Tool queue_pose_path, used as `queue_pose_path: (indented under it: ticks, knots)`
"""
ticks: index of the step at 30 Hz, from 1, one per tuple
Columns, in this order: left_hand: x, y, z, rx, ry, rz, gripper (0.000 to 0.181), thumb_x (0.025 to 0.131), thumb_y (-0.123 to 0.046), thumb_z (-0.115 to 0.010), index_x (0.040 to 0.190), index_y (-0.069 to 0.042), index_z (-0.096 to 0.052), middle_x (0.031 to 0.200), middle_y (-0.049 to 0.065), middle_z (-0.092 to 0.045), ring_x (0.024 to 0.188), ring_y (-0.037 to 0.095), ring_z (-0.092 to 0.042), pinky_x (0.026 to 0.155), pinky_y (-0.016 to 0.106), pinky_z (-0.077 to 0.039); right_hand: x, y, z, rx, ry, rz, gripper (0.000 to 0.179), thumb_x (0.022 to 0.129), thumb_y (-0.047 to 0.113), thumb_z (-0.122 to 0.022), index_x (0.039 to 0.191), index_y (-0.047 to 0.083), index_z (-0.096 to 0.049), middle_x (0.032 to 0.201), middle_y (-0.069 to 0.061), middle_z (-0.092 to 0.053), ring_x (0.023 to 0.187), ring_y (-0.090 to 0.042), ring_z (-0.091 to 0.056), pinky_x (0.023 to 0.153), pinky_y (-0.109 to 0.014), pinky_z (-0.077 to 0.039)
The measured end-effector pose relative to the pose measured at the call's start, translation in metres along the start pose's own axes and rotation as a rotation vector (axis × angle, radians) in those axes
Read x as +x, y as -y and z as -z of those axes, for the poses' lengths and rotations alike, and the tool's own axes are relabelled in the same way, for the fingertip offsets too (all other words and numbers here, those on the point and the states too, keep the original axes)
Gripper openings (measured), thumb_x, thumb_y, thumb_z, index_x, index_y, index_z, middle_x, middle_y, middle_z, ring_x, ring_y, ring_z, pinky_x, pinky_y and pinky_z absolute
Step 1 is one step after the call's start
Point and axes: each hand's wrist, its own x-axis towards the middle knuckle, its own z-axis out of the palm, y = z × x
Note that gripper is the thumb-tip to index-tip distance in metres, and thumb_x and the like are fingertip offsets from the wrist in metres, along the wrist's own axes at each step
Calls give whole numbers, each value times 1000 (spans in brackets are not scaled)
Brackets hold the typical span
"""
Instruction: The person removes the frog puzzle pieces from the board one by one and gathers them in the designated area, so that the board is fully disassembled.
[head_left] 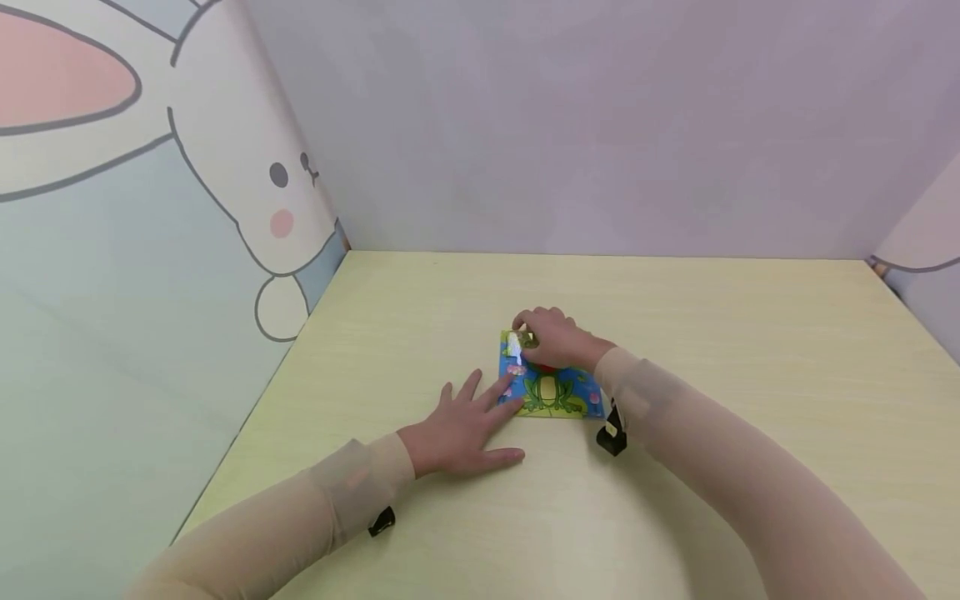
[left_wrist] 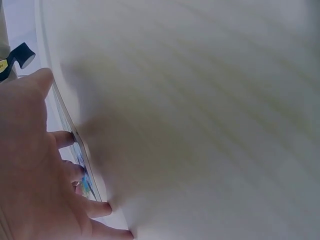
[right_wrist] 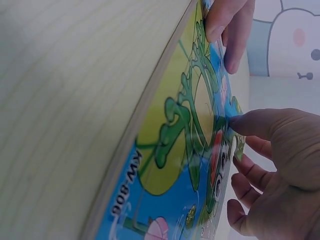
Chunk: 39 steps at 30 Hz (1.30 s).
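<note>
A frog jigsaw board [head_left: 585, 407] lies flat on the table, blue and yellow-green, marked KW-806 in the right wrist view. Over its far left part, my right hand [head_left: 558, 340] pinches a small green and blue puzzle piece [right_wrist: 240, 147] between thumb and fingers. The piece is tilted up from the board, beside a pale patch [head_left: 513, 345] at that corner. With fingers spread, my left hand [head_left: 459, 427] rests at the near left; two of its fingertips touch the board's left edge. In the left wrist view the left hand [left_wrist: 40, 170] hides most of the board.
The pale wood-grain table [head_left: 720, 350] extends round the board on every side. A lilac wall [head_left: 600, 125] stands behind it, and a panel with a cartoon rabbit [head_left: 232, 167] at the left. Black wrist devices [head_left: 612, 437] hang under both sleeves.
</note>
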Motion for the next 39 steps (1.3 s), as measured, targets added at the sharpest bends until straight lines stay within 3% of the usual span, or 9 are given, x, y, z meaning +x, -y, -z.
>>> queue_pose_path:
  ticks: [7,13,21,29,39]
  knots:
    - [0,-1,0,-5,9,2,79,101,-72,-45,166,-30,-31,178,1,-10,160,52,-11,114,81,-25,-3,-2,4,4,-2,9,43,102,22,-65,143,13,-58,133,-16,-61,126,-37,-53,112,-63,-39]
    - [2,-1,0,-8,5,3,79,101,-72,-46,166,-29,-32,178,1,-11,160,53,-11,115,80,-25,-7,-4,7,80,2,26,36,105,17,-61,140,15,-57,123,-13,-69,115,-31,-63,107,-59,-45]
    - [3,0,-1,-2,0,2,79,101,-72,-46,166,-29,-32,178,0,-11,160,52,-12,115,80,-25,-11,-3,10,136,-17,60,30,108,12,-50,137,14,-59,107,-9,-72,87,-21,-63,88,-43,-53]
    - [4,1,-2,1,-3,-5,79,101,-72,-46,166,-29,-32,178,0,-11,159,53,-12,115,80,-25,-18,-11,14,172,-61,52,30,110,13,-45,136,13,-60,106,-9,-69,85,-21,-59,89,-44,-51]
    - [5,3,-2,6,-1,5,79,101,-72,-45,166,-30,-31,179,-1,-9,160,51,-9,115,80,-22,-44,-44,28,191,-107,17,29,110,9,-45,134,9,-62,105,-11,-67,88,-22,-60,84,-43,-50]
